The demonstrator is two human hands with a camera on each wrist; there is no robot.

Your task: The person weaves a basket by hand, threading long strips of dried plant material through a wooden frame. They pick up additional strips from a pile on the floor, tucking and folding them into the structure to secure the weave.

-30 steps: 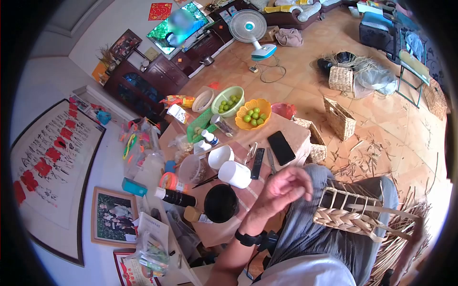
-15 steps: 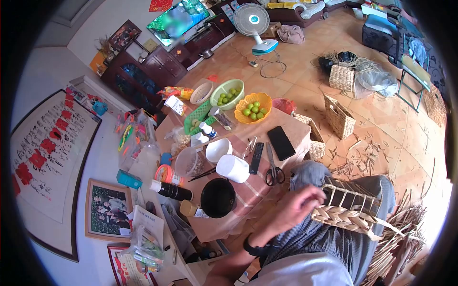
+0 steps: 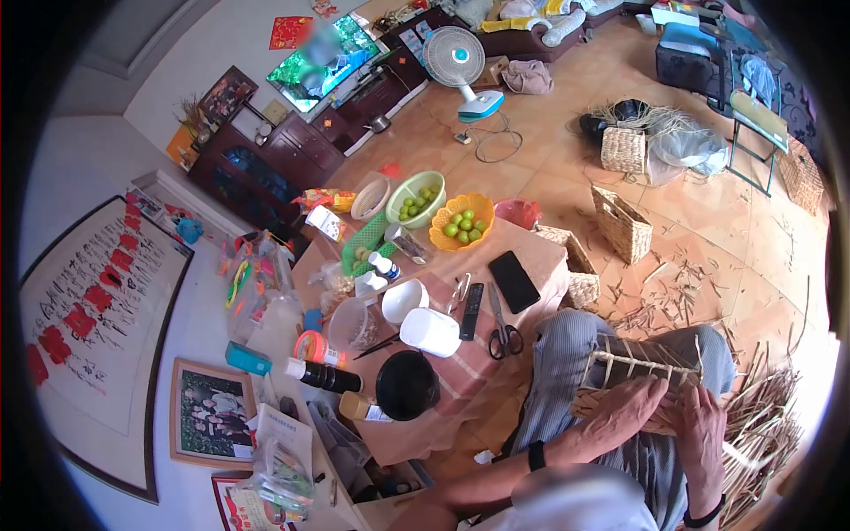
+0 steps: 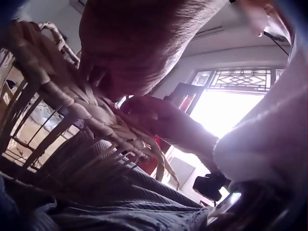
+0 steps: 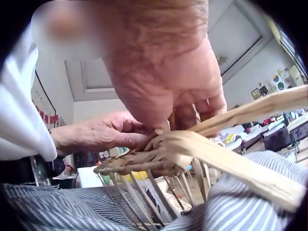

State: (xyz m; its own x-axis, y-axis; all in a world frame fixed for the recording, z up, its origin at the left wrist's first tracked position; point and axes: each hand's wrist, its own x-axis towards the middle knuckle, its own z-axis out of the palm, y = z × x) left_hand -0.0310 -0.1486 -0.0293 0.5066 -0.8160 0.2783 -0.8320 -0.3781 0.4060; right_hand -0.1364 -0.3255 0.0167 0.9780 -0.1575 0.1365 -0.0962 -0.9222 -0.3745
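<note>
A partly woven basket of pale strips, with an open grid of ribs (image 3: 645,361), lies across the lap. In the head view the left hand (image 3: 624,407) grips its braided band near the right end. Close beside it, the right hand (image 3: 702,429) pinches the band at the corner. The left wrist view shows the braid (image 4: 91,108) under the left hand (image 4: 139,43). In the right wrist view the right hand (image 5: 166,67) is over the braid (image 5: 139,159), facing the left hand (image 5: 98,134); a loose flat strip (image 5: 240,166) sticks out. Some fingertips are hidden.
On the low table (image 3: 522,252) at the left are scissors (image 3: 506,336), a phone (image 3: 513,280), a remote (image 3: 472,311), a black bowl (image 3: 407,386) and fruit baskets. Loose straw (image 3: 761,425) lies right of the lap. Finished baskets (image 3: 622,223) and a fan (image 3: 456,62) stand on the floor.
The left hand has moved right, from over the lap onto the basket's braided band. The right hand has come up to the basket's right end. The scissors, partly covered at first, show fully.
</note>
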